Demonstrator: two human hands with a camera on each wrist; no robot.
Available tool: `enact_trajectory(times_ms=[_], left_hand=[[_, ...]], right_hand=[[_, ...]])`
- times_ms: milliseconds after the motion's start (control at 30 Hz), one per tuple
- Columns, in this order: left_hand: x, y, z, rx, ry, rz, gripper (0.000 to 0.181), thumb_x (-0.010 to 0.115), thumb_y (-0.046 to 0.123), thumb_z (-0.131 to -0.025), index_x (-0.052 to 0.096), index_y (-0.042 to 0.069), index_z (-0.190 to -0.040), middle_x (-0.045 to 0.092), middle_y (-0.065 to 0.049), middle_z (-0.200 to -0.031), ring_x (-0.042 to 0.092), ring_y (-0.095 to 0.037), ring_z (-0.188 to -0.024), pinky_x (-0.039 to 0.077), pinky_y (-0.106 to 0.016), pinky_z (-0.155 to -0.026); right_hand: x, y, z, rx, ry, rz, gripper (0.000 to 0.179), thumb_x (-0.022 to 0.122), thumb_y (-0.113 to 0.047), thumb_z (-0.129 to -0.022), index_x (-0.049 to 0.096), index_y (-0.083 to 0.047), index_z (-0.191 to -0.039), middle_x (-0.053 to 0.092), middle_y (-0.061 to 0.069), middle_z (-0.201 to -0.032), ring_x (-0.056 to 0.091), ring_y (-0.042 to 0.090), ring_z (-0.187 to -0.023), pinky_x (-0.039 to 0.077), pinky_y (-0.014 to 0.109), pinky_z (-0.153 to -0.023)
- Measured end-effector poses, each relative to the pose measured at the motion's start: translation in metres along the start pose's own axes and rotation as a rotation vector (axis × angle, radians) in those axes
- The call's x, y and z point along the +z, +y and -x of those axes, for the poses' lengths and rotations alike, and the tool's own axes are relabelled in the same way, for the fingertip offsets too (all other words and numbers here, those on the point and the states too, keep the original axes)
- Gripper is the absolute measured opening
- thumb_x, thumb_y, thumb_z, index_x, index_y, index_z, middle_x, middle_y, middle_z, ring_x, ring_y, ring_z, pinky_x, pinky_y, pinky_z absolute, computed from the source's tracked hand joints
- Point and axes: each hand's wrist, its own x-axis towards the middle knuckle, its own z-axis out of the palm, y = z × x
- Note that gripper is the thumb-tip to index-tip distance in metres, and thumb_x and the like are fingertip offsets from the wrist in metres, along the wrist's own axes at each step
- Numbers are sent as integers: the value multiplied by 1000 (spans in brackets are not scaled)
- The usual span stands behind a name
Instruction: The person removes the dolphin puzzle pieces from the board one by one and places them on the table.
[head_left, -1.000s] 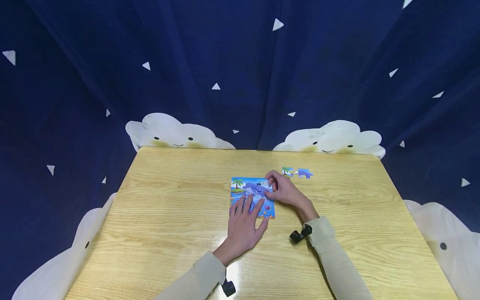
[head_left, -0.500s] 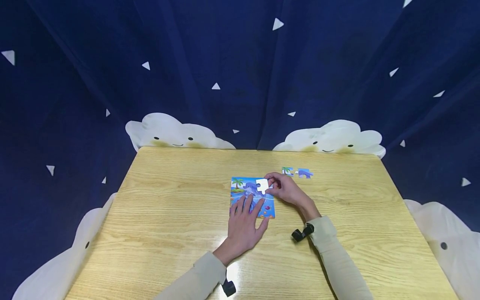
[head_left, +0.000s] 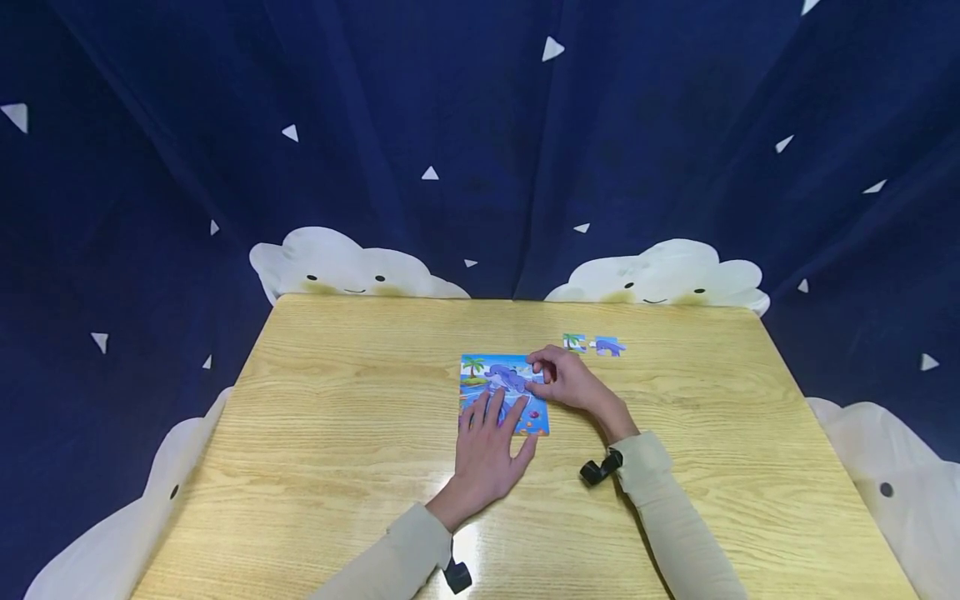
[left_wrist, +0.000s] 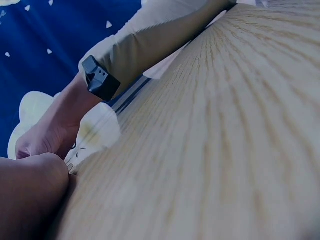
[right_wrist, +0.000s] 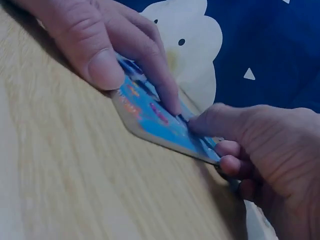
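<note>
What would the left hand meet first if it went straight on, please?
Likely the right hand, at its thumb, just ahead of the left index finger on the dolphin jigsaw; exact gap unclear.

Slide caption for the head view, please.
Left hand spread over a dolphin puzzle, right hand curled at its right edge, two loose pieces lying beyond on the wood-grain table.

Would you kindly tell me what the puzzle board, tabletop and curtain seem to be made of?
Puzzle board: probably cardboard or thin wood, printed; its bare edge looks brownish.
Tabletop: wood or wood-look laminate, smooth and somewhat glossy; grain lines and a bright reflection.
Curtain: likely fabric, matte; soft folds.
</note>
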Motion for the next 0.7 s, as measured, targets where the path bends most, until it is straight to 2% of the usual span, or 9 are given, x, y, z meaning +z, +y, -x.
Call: enact_trajectory(times_ms=[300,467,700], left_hand=[[0,-1,-1,-12,-36,-4,66,34,65,-105,39,33,-162,36,-9,-165,21,-34,-158,21,-58,-120],[-1,-1,-2,-5,-18,-3,66,36,65,-104,41,32,-161,36,-10,-165,23,-34,-156,22,-58,-119],[-4,0,0,14,29,9,64,41,62,-104,46,29,-158,40,-12,-162,29,-36,-153,26,-58,-117]], right_hand=[[2,6,-1,-43,43,-17,37,87,-7,-81,74,3,-114,64,6,-89,57,17,-69,48,24,-63],[0,6,-2,-73,63,-20,36,87,-6,-79,74,3,-112,64,7,-86,57,18,-68,47,23,-62],[-8,4,1,-58,84,-36,37,88,-5,-78,75,2,-111,66,12,-87,60,26,-70,47,23,-62]])
